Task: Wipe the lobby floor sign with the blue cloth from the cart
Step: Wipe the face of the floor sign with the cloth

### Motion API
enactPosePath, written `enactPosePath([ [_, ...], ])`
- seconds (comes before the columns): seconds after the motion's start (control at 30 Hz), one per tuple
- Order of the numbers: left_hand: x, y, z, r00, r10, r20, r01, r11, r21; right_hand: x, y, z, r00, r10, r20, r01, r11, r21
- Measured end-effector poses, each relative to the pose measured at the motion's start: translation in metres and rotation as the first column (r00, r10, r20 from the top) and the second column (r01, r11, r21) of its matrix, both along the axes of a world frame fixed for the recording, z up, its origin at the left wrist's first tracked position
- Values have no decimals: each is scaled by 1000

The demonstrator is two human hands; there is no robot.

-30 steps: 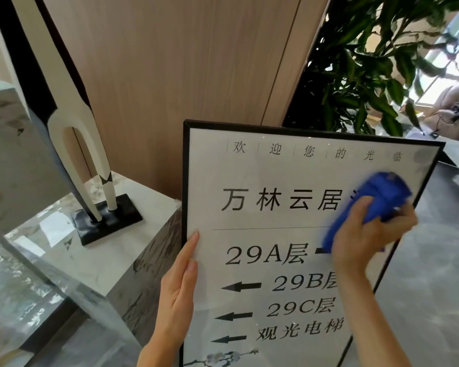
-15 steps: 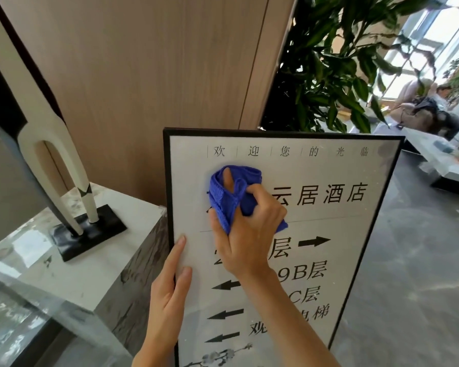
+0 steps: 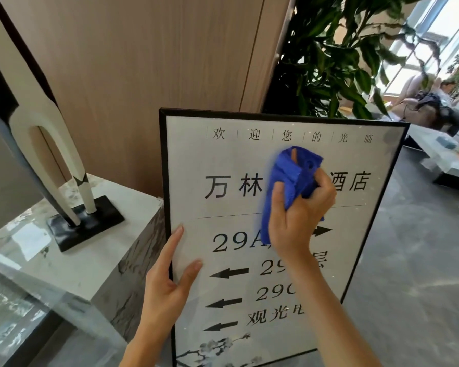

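Floor sign (image 3: 231,165): black-framed, upright, long axis vertical, face toward the wearer. Blue cloth (image 3: 289,181) at its centre, gripped by right hand (image 3: 300,215). Left hand (image 3: 167,284), fingers straight, rests on its left edge. Marble plinth (image 3: 96,255) just left; bare floor (image 3: 408,260) right.

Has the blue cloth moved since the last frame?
Yes. The blue cloth has slid right along the title line of the sign: off the first two characters, onto the middle two.

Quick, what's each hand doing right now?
Left hand: open, straight fingers resting on the left edge of the sign.
Right hand: closed around the blue cloth, holding it against the sign.
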State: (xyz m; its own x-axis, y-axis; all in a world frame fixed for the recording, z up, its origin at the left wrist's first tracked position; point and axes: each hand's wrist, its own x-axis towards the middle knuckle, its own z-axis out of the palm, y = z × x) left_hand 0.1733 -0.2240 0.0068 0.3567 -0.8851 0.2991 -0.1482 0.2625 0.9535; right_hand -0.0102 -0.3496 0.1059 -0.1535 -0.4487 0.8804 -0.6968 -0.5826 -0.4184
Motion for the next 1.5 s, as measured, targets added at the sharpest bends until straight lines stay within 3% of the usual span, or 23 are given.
enactPosePath([
  [0.23,-12,1,4,997,70,-32,-70,997,-16,-90,-19,-9,971,-19,240,-2,996,89],
  [0.47,-10,1,-1,993,68,96,-67,998,-16,-131,-32,-34,979,-37,202,28,999,44],
  [0.8,-17,10,-33,963,146,227,-141,989,-39,-104,-11,-63,971,-106,216,93,993,68],
  [1.03,-15,8,-46,939,201,277,-182,979,-96,-18,46,-116,998,-51,34,52,998,-27],
  [1.13,-12,5,-53,926,221,307,-182,972,-150,16,66,-139,998,-29,-59,31,999,32],
  [1.27,-13,1,-60,921,236,311,-162,956,-245,42,86,-173,939,-18,-344,15,1000,-12],
  [1.5,-15,-2,-62,921,284,265,-188,923,-335,-1,70,-167,938,31,-345,-38,999,-15],
])
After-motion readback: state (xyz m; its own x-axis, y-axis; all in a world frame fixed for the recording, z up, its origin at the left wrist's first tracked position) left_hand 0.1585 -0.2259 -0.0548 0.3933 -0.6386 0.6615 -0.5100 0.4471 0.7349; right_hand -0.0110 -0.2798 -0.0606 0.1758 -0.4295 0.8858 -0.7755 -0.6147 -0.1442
